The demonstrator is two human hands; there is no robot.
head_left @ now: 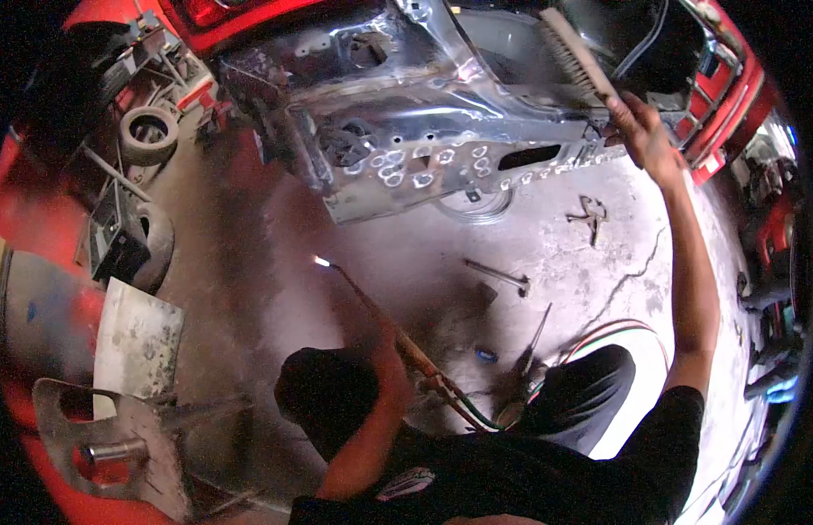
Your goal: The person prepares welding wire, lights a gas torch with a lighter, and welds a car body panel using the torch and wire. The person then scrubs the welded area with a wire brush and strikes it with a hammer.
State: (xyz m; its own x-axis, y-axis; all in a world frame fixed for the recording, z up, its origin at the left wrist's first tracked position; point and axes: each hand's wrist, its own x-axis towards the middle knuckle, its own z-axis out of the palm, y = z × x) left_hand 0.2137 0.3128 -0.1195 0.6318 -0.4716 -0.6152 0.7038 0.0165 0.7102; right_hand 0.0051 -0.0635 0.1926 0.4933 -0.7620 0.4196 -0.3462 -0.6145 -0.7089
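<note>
My left hand (384, 350), dark and blurred, is closed around a long thin torch (367, 302) with a small bright flame at its tip, pointing up and left. My right hand (638, 131), reaching out at the upper right, grips the handle of a wire brush (572, 57), whose bristles face down and left. The brush is over the edge of a bare metal car body panel (406, 114). Rows of pale round weld marks and a dark slot show along the panel's lower part.
On the floor lie a hammer (498, 273), a metal clamp-like tool (590, 219) and a blue ring (486, 356). Hoses (634, 325) curve beside my right knee. Tyres (149, 136), a pale sheet (139, 337) and a metal stand (118, 451) are at left.
</note>
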